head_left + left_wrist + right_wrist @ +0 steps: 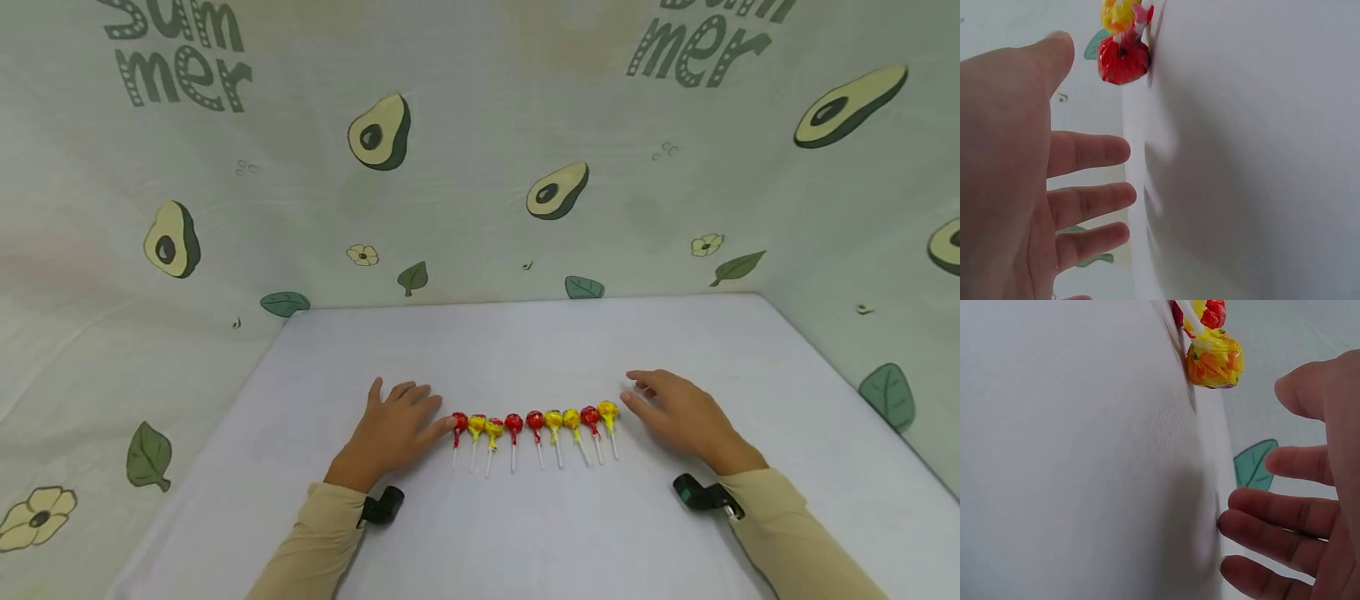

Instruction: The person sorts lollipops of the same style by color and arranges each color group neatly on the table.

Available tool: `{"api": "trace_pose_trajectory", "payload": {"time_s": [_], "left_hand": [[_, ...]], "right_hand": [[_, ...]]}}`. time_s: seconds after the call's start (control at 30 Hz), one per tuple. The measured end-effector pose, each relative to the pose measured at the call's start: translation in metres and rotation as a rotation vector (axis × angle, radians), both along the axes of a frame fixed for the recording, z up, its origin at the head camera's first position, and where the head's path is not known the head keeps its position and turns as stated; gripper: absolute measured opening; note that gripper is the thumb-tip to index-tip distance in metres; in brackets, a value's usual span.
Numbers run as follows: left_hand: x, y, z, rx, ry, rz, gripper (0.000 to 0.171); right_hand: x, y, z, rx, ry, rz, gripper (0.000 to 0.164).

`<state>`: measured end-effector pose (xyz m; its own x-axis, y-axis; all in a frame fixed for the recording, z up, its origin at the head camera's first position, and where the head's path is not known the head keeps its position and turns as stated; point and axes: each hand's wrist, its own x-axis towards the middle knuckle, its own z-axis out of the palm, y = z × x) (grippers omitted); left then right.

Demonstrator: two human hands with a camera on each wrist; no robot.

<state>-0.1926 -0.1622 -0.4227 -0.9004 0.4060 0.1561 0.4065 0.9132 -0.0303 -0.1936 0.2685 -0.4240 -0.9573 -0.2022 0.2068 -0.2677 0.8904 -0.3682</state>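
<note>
Lollipops (535, 420) inside wrappers (1215, 361), probably plastic

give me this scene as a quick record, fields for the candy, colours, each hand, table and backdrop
candy: nine lollipops in a row, sticks toward the person
colours: four red, five mostly yellow
left end: red lollipop
right end: yellow lollipop
left hand: fingers spread, holding nothing, thumb nearest the red end
right hand: holding nothing, beside the yellow end, apart from it
table: white surface
backdrop: pale cloth with avocados, leaves, flowers and lettering
</note>
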Motion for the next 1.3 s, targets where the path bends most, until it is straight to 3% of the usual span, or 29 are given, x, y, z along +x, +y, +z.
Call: {"api": "trace_pose_trajectory", "payload": {"time_s": [0.13, 0.33, 0.7, 0.8, 0.97, 1.17, 1.3], "left_hand": [[-0.003, 0.005, 0.001, 0.060, -0.020, -0.003, 0.051], [-0.003, 0.007, 0.002, 0.132, -0.036, -0.006, 0.043], [-0.013, -0.002, -0.008, 0.322, -0.049, -0.161, 0.033], [-0.015, -0.004, -0.009, 0.402, -0.099, -0.177, 0.034], [-0.016, -0.004, -0.011, 0.512, -0.179, -0.185, 0.036], [-0.013, -0.003, -0.019, 0.612, -0.174, -0.152, 0.033], [-0.013, -0.002, -0.022, 0.619, -0.172, -0.138, 0.032]], "right_hand": [[-0.007, -0.007, 0.000, -0.043, -0.001, 0.022, 0.045], [-0.017, -0.019, -0.002, -0.132, -0.070, 0.050, 0.038], [-0.016, -0.015, -0.010, -0.221, -0.124, 0.021, 0.038], [-0.014, -0.013, -0.012, -0.231, -0.118, 0.030, 0.038], [-0.014, -0.012, -0.017, -0.232, -0.082, 0.051, 0.034], [-0.012, -0.013, -0.020, -0.233, -0.096, 0.078, 0.032], [-0.013, -0.015, -0.022, -0.223, -0.079, 0.096, 0.026]]}}
